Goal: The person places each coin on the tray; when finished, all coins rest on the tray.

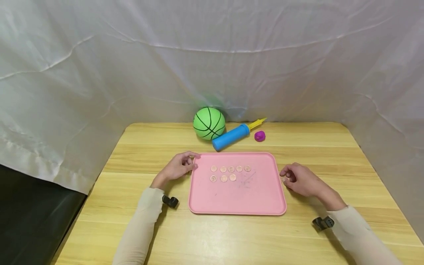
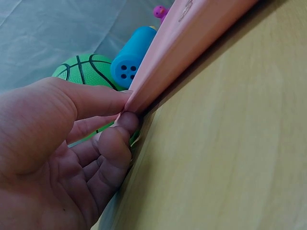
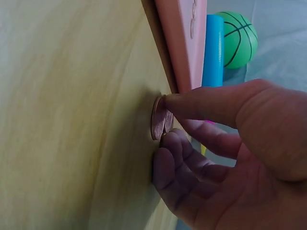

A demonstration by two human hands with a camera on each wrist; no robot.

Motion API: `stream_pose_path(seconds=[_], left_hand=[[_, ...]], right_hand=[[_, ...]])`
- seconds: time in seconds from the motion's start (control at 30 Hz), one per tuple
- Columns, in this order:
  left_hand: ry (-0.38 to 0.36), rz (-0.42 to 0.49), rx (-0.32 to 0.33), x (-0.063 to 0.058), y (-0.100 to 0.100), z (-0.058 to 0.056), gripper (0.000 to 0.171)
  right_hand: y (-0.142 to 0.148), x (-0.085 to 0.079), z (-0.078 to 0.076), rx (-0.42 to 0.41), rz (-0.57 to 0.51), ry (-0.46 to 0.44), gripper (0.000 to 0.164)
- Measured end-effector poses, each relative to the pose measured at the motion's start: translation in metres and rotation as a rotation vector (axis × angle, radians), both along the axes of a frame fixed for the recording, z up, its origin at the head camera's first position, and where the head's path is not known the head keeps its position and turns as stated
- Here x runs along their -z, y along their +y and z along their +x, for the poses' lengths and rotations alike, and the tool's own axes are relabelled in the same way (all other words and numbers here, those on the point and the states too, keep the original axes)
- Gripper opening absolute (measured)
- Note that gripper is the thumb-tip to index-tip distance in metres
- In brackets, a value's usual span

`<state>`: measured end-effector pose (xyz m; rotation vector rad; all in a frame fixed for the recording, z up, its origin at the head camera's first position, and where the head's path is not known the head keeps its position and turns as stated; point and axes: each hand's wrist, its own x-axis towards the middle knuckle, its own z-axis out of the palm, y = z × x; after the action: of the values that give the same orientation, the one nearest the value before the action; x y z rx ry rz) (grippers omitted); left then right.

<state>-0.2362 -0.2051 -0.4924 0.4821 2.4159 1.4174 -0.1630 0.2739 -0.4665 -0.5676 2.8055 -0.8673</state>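
A pink tray (image 1: 236, 200) lies on the table with copper-coloured coins (image 1: 231, 169) in two rows, several in the far row and three in the near one. At the tray's far left corner my left hand (image 1: 179, 166) pinches the rim, thumb (image 2: 103, 100) above and fingertips below. Just off the tray's right edge, my right hand (image 1: 302, 180) is down at the tabletop. In the right wrist view, its thumb and curled fingers pinch at a coin (image 3: 157, 120), with a second coin (image 3: 168, 120) overlapping behind it.
Behind the tray are a green ball (image 1: 209, 123) with black lines and a blue hand pump (image 1: 231, 137) with a yellow nozzle. A small purple toy duck (image 1: 260, 136) is to the pump's right. A pale curtain (image 1: 212, 59) hangs behind the wooden table (image 1: 232, 237).
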Motion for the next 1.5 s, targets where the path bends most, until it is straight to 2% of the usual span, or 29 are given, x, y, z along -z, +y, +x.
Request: stream_pose_path(seconds=[0.17,0.4,0.67,0.8,0.9,1.03,1.1,1.3,1.4,1.5], left_hand=[[0.005,0.001,-0.002,0.0,0.0,-0.001,0.038],[0.01,-0.001,-0.004,0.002,-0.002,-0.003,0.04],[-0.009,0.009,-0.005,0.001,0.0,-0.001,0.039],[-0.019,0.01,-0.007,0.001,0.0,0.0,0.038],[-0.017,0.009,-0.007,0.0,0.0,0.0,0.038],[-0.002,0.004,-0.002,-0.001,-0.001,0.0,0.039],[0.002,-0.002,0.0,-0.001,-0.001,0.0,0.038],[0.001,-0.015,-0.002,0.0,-0.001,-0.001,0.038],[0.013,-0.025,-0.002,0.0,0.0,-0.001,0.038],[0.014,-0.022,-0.003,-0.001,0.001,-0.001,0.037]], right_hand=[[0.003,-0.002,-0.001,0.022,0.052,0.028,0.012],[0.003,-0.004,-0.005,0.014,0.062,-0.033,0.018],[0.002,-0.003,-0.005,0.092,-0.048,-0.133,0.022],[0.004,-0.006,-0.003,0.137,-0.097,-0.158,0.015],[0.005,-0.01,-0.003,0.171,-0.123,-0.146,0.011],[0.007,-0.017,-0.004,0.216,-0.181,-0.133,0.019],[0.007,-0.019,-0.004,0.218,-0.251,-0.177,0.026],[0.002,-0.023,-0.004,0.199,-0.514,-0.429,0.045],[-0.004,-0.024,-0.006,0.185,-0.556,-0.503,0.05],[-0.01,-0.024,-0.007,0.164,-0.559,-0.518,0.052]])
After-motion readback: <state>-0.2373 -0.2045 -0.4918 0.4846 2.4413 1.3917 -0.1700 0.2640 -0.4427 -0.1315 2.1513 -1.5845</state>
